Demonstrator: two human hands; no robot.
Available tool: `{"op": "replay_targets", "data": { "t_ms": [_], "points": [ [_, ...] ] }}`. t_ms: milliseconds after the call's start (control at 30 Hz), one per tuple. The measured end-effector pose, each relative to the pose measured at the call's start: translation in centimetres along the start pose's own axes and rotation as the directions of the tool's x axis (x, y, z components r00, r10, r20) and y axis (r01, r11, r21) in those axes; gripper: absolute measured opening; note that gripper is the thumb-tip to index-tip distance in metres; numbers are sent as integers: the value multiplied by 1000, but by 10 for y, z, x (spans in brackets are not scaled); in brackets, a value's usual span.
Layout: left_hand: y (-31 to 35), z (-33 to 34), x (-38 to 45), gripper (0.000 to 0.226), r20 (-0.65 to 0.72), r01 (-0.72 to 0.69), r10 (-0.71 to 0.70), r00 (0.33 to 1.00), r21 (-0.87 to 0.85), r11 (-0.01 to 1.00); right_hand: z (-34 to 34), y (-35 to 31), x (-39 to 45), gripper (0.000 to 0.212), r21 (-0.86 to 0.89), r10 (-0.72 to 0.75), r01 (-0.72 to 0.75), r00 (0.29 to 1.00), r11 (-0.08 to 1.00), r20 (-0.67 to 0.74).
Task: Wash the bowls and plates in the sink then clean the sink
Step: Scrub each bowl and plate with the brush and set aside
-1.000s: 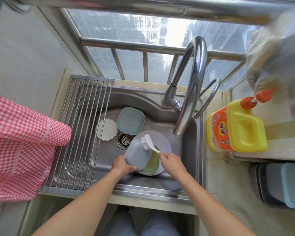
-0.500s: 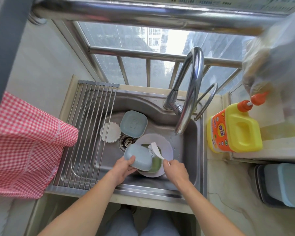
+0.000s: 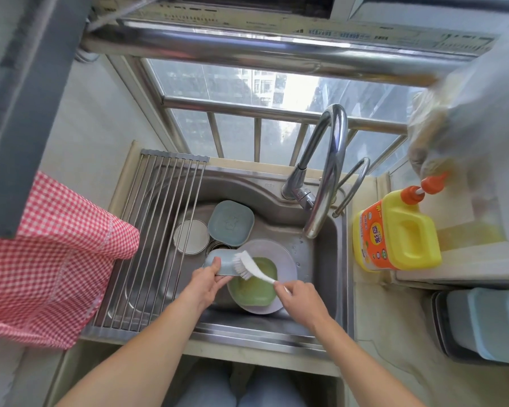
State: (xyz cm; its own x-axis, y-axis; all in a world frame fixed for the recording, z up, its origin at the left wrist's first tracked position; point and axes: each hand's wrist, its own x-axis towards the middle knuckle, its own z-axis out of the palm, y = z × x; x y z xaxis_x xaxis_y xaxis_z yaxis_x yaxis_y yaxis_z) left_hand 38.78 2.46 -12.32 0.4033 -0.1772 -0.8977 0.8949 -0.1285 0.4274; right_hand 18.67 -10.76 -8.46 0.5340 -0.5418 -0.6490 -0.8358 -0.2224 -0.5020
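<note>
Bowls and plates crowd the sink (image 3: 321,230); the left hand (image 3: 204,282) grips a small blue bowl (image 3: 222,264) by its near rim, tipped on edge, while the right hand (image 3: 297,295) clasps a white brush (image 3: 252,267) by the handle end. Its long axis runs from 4 o'clock to 10, bristles against the bowl. Probably light, stiff plastic (slippery when wet), best pinched at the rim.

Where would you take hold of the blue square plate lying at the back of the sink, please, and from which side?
Probably by its right rim, coming from above. The blue square plate lies flat and face up, its raised rim offering a pinch. The round white plate crowds its left and the faucet arches over the right, so reach in low.
</note>
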Motion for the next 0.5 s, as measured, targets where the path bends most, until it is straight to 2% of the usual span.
{"op": "replay_targets", "data": {
  "t_ms": [100, 233, 333, 433, 500],
  "points": [
    [2, 2, -2, 40, 29, 31, -29, 999, -53, 998, 2, 0, 3, 52, 103, 138, -127, 985, 987, -101],
    [6, -3, 0, 36, 33, 47, -42, 999, -144, 989, 2, 0, 5, 52, 183, 56, -45, 997, 982, -54],
    [7, -9, 4, 35, 36, 56, -51, 998, -166, 985, 2, 5, 15, 52, 132, 129, -116, 987, 984, -93],
    [8, -11, 11, 37, 36, 54, -48, 998, -189, 981, 3, 4, 19, 52, 130, 8, -6, 1000, 991, -13],
    [9, -11, 14, 39, 41, 50, -43, 998, -182, 982, 4, 3, 22, 52, 111, 2, -2, 1000, 994, -7]
  ]
}}
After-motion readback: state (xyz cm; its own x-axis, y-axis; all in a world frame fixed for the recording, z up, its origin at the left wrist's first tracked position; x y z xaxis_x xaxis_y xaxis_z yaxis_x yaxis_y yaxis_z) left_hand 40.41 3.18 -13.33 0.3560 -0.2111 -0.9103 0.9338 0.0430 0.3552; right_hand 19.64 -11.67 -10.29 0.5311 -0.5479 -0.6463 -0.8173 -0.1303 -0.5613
